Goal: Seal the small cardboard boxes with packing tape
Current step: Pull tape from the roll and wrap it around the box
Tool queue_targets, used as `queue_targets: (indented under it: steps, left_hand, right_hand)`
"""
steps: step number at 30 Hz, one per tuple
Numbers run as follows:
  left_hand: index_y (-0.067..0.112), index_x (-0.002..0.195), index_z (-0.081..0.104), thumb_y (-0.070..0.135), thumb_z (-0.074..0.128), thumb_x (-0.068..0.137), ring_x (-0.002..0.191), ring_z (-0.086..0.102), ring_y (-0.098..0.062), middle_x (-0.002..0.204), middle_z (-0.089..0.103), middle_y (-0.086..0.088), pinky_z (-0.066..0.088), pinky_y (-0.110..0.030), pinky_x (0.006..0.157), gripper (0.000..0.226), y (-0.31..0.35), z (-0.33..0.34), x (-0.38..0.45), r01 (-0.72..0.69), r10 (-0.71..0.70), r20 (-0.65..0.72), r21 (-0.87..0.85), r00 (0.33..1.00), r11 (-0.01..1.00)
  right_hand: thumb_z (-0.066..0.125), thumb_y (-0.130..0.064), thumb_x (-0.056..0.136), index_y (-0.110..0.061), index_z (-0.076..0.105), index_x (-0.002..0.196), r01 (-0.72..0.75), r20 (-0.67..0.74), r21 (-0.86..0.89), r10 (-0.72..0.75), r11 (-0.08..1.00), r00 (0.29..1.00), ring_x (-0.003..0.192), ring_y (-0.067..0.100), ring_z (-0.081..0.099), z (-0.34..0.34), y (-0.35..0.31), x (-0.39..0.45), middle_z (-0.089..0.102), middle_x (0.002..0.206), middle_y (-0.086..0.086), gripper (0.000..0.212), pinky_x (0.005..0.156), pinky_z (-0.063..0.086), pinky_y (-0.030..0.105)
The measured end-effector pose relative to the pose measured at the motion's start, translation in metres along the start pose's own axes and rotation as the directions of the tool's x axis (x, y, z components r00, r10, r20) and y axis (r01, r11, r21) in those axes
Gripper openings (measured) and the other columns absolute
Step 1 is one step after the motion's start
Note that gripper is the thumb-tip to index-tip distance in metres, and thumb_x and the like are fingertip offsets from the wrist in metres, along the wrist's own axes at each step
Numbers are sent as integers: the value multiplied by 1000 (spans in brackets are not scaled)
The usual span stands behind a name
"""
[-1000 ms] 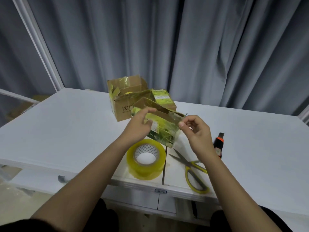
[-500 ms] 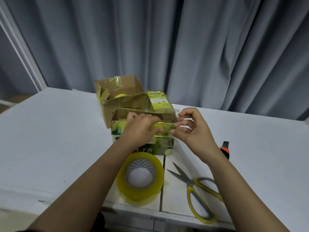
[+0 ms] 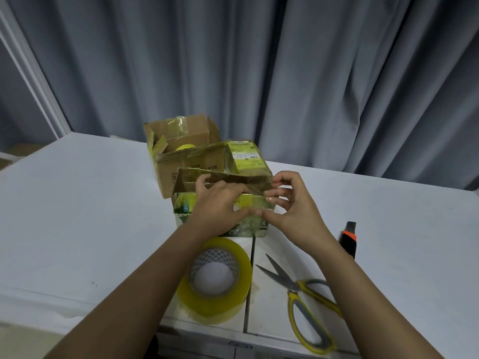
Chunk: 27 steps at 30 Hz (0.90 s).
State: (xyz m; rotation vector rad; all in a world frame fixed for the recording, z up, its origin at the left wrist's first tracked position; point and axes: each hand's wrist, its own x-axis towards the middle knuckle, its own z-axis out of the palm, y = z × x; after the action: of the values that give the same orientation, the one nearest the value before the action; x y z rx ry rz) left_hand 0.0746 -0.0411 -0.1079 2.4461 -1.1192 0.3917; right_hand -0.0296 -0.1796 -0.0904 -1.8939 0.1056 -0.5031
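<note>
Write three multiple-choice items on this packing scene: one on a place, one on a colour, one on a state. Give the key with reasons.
1. Where does the tape roll lie?
A. inside the open box
B. on the table, nearer the person than the small green box
C. on the scissors

2. What colour are the scissors' handles?
A. yellow
B. red
C. blue

3. How do the scissors' blades stand?
A. shut
B. spread apart
C. hidden

Key: 1 B, it sits flat below the left hand; 2 A, yellow loops beside the right hand's forearm; 3 B, two blade tips point apart.
</note>
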Motion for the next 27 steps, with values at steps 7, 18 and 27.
queue_targets:
  steps: [7,18,27]
  left_hand:
    - [30,116,60,12,53,88,113,50,-4,105,62,19,-6,-37,112,35,6,-17,-5,91,-112,-66,-265,992,960]
    - [24,98,58,27,73,81,67,59,0,75,64,7,49,-21,67,23,27,-38,-13,367,-330,203,-734,922,572]
    - [27,95,56,11,76,77,73,66,-9,80,69,7,57,-30,75,32,29,-29,-21,296,-214,206,-731,955,616]
  right_hand:
    - [79,2,71,-32,44,109,29,-8,22,-28,999,1000,99,2,58,4,0,-5,49,115,-2,61,82,50,15]
    - [72,10,75,-18,47,112,12,-9,281,-10,960,1000,103,11,64,2,-8,-12,53,114,3,52,88,53,23]
    - [69,3,80,-14,63,90,-35,-225,336,117,941,967,77,9,66,-3,-5,-9,67,88,6,20,74,54,17]
